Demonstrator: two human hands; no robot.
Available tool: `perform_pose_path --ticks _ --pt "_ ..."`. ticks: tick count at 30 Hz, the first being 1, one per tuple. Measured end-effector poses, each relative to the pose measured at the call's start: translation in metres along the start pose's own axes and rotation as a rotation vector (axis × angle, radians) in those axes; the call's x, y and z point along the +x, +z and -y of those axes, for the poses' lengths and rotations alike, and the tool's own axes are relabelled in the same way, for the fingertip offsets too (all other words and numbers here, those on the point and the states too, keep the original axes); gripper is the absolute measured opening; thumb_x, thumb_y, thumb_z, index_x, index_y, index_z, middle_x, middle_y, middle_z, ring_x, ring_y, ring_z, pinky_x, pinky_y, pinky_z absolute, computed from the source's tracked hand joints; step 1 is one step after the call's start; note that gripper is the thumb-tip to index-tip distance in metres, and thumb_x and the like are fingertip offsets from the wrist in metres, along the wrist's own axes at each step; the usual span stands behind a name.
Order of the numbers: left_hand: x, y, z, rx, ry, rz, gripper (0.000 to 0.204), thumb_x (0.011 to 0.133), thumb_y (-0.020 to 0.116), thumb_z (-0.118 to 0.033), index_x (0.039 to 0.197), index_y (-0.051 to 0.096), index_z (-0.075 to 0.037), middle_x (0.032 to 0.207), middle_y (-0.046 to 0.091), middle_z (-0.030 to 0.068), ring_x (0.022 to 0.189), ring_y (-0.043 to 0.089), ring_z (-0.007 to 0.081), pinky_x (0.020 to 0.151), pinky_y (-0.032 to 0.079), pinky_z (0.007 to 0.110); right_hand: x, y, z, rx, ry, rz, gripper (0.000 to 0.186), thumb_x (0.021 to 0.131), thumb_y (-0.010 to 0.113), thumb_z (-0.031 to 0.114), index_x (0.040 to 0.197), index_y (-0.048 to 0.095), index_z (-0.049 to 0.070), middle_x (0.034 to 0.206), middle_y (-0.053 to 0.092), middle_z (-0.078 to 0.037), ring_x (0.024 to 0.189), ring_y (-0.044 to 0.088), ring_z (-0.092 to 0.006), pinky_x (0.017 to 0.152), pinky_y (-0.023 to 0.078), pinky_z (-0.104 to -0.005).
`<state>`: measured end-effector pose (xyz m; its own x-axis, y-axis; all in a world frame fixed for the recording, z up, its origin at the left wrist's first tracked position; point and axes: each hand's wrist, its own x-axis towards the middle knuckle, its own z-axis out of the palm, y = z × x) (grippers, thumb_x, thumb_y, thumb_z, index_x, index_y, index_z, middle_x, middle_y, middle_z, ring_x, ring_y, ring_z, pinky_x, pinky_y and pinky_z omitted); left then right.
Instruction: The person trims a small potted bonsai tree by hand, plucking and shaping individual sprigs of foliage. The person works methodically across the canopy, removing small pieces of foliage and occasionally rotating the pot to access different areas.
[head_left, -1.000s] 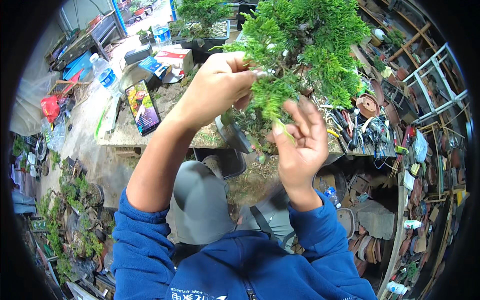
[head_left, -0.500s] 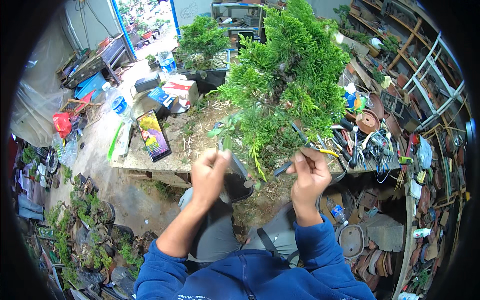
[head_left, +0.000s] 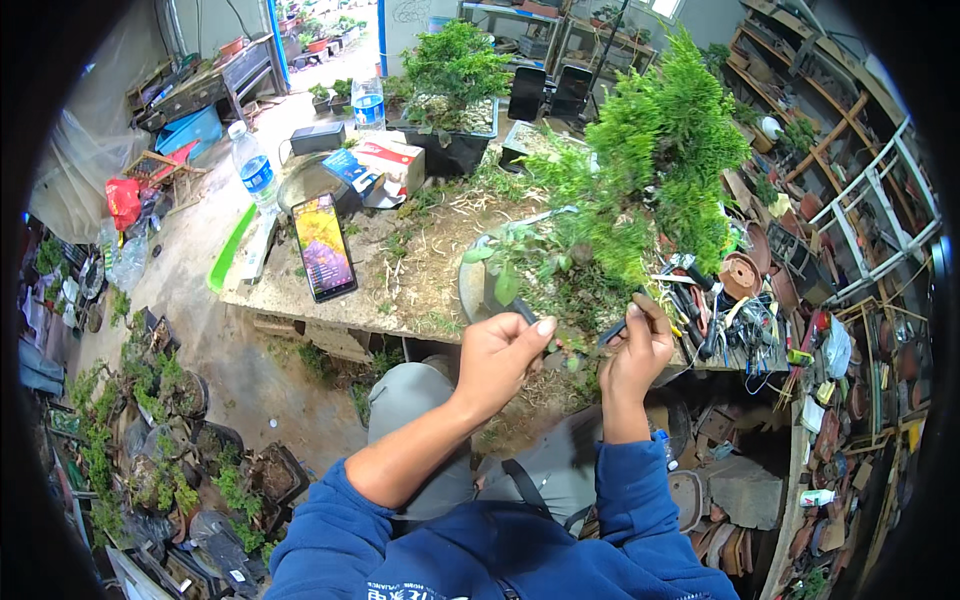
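A bushy green conifer [head_left: 665,150] grows from a round grey pot [head_left: 472,285] at the front edge of the work table. Broad-leaved weeds [head_left: 506,285] stand at the pot's near left side. My left hand [head_left: 500,362] is closed there, thumb against fingers, beside a dark narrow edge that may be the rim or a strip. My right hand [head_left: 638,355] pinches around a short dark piece [head_left: 612,331] at the near right. What that piece belongs to cannot be made out. Small reddish leaves and stems [head_left: 572,352] lie between the two hands.
Hand tools [head_left: 700,310] and wires crowd the table right of the conifer. Left are a lit phone [head_left: 325,248], water bottles [head_left: 255,170], and boxes [head_left: 390,160]. Behind stands another potted tree [head_left: 455,70]. Potted plants [head_left: 180,440] fill the floor at left; stacked pots [head_left: 740,540] sit below right.
The view has shifted, and the conifer now appears farther right and less over the table's middle. My left hand has come nearer my right; more of the grey pot shows.
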<state>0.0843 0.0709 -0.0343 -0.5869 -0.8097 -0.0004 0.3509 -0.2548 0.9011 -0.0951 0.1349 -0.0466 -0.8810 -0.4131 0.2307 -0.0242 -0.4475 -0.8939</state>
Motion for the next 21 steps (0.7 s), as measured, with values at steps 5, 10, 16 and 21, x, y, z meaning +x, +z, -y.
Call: perform_pose_path --ticks 5,10,16,21 --pt "0.012 0.013 -0.003 0.049 0.052 0.008 0.039 0.101 0.075 -0.029 0.072 0.062 -0.005 0.063 0.062 -0.001 0.055 0.053 0.0045 0.05 0.04 0.024 0.007 -0.002 -0.001 0.053 0.023 -0.042 0.016 0.099 0.066 0.003 0.114 0.067 -0.003 0.086 0.061 -0.002 0.061 0.055 -0.0078 0.051 0.046 -0.0224" --pt "0.016 0.018 -0.011 0.053 0.02 0.015 0.041 0.1 0.075 -0.029 0.07 0.062 -0.005 0.062 0.062 0.0001 0.055 0.054 0.0051 0.051 0.042 0.024 0.01 0.0 -0.003 0.088 -0.002 -0.054 0.016 0.099 0.065 0.005 0.113 0.065 -0.003 0.088 0.061 -0.002 0.061 0.055 -0.0085 0.05 0.047 -0.023" --pt "0.017 0.008 -0.019 0.054 -0.046 -0.102 0.036 0.096 0.076 -0.017 0.065 0.063 -0.004 0.061 0.063 0.0016 0.049 0.053 0.0071 0.047 0.041 0.025 -0.001 0.001 -0.001 0.091 0.024 0.005 0.016 0.099 0.068 0.005 0.112 0.065 -0.003 0.086 0.062 -0.003 0.06 0.057 -0.0097 0.051 0.05 -0.0245" --pt "0.032 -0.02 -0.029 -0.159 0.019 -0.278 0.025 0.092 0.072 -0.012 0.07 0.063 -0.005 0.062 0.056 -0.0004 0.047 0.047 0.0079 0.043 0.034 0.025 -0.027 0.0 0.008 0.048 0.058 0.175 0.017 0.098 0.072 0.008 0.108 0.064 -0.004 0.08 0.066 -0.006 0.058 0.059 -0.011 0.056 0.052 -0.0267"
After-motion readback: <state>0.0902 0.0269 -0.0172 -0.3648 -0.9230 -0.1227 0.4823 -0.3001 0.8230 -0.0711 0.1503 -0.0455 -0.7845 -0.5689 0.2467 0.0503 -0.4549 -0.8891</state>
